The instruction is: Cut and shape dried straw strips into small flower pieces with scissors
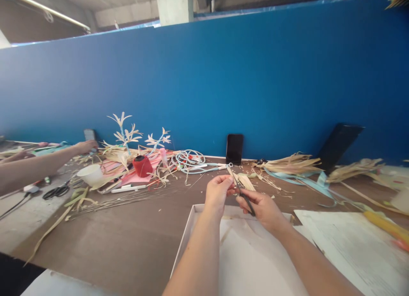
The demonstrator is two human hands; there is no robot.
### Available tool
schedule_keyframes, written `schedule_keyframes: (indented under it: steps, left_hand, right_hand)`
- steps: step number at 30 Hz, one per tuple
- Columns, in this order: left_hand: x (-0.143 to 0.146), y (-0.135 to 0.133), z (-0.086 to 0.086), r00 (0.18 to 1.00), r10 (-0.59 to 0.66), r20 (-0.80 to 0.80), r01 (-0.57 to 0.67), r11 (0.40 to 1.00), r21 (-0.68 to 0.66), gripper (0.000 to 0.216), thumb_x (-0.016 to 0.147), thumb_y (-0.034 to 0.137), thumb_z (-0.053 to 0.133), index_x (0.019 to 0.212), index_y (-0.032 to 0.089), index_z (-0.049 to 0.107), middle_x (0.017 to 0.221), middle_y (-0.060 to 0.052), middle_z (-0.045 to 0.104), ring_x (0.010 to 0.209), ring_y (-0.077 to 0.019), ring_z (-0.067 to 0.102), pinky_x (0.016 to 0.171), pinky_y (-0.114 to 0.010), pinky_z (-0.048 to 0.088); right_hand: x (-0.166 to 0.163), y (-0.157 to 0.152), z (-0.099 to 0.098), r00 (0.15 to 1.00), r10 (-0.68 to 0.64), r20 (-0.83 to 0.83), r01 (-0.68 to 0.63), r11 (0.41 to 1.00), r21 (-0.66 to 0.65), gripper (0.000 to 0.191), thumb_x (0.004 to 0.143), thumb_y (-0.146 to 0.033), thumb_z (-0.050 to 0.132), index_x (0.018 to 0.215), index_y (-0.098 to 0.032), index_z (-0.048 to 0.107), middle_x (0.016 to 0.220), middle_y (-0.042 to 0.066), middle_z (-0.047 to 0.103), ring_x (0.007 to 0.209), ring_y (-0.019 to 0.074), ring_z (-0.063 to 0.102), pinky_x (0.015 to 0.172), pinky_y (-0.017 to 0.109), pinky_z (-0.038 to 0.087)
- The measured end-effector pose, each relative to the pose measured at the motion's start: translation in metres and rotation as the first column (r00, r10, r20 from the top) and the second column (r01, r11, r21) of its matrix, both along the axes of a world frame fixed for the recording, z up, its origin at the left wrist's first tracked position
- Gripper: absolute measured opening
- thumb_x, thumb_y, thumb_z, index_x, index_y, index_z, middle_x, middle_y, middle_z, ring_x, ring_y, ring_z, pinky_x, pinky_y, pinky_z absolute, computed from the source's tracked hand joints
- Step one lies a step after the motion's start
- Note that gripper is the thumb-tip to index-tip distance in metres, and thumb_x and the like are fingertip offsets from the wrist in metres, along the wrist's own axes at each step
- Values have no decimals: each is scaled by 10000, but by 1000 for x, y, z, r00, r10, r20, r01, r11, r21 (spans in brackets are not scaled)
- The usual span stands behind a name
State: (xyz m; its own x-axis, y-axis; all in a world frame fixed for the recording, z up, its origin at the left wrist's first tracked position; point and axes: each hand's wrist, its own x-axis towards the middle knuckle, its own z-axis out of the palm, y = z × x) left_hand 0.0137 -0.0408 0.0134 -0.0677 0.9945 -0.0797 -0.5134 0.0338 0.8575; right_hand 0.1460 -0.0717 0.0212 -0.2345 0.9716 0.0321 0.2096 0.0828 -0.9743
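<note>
My left hand [217,194] is closed in a pinch on a narrow pale strip [230,172] that looks like dried husk, its end sticking up past the fingertips. In my right hand [262,208] is a pair of dark-handled scissors [248,202], pointing up toward the left fingers. The fingers partly hide the blades, so I cannot tell whether they touch the strip. Both hands are over the far edge of a shallow white box [255,253]. Just beyond them lies a wider piece of pale husk [247,183].
A black phone [234,148] leans on the blue partition [255,83]. Husk bundles [292,164] and blue ribbon lie right of it; a coiled pale-blue cord [190,161], husk flowers [126,134], a red object [142,166] and a white cup [90,175] lie left. Another person's arm [47,165] reaches in at left.
</note>
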Motion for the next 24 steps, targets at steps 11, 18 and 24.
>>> schedule_keyframes:
  steps: [11, 18, 24]
  left_hand:
    - [1, -2, 2, 1000, -1, -3, 1, 1000, -7, 249, 600, 282, 710, 746, 99, 624, 632, -6, 559, 564, -64, 522, 538, -178, 454]
    - [0, -2, 1, 1000, -7, -24, 7, 1000, -6, 240, 618, 292, 698, 751, 107, 624, 638, -5, 561, 565, -58, 522, 524, -161, 433]
    - [1, -2, 1, 994, -11, -110, 10, 1000, -5, 224, 633, 295, 687, 758, 122, 618, 688, -15, 589, 620, -76, 551, 531, -161, 440]
  right_hand:
    - [1, 0, -2, 1000, -2, -4, 2, 1000, -15, 400, 711, -333, 623, 1085, -196, 665, 561, -43, 489, 523, 96, 411, 536, 226, 353]
    - [0, 1, -3, 998, -61, -33, 60, 997, -41, 469, 692, -416, 654, 1090, -168, 659, 544, -31, 519, 511, 103, 448, 516, 233, 365]
    - [9, 11, -12, 945, -243, -218, 218, 967, -135, 515, 643, -425, 713, 1095, -191, 633, 695, 8, 614, 604, 123, 533, 503, 219, 371]
